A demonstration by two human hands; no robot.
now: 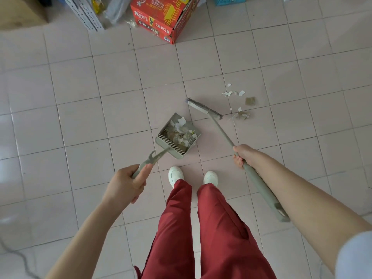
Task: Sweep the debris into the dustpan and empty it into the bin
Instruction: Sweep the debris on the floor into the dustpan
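A grey-green dustpan [162,140] sits on the pink tiled floor just ahead of my feet, filled with torn paper and scraps. My left hand [126,183] grips its long handle. My right hand [242,155] grips the handle of a matching broom, whose head [204,108] is beyond the dustpan's open side. Loose debris [238,104], white paper bits and a brownish piece, lies scattered on the floor to the right of the broom head. No bin is in view.
A red printed cardboard box [161,17] stands at the back centre. White perforated metal rails [84,15] and plastic bags lie at the back left, a teal box [229,0] at the back right. My white shoes [192,176] stand behind the dustpan.
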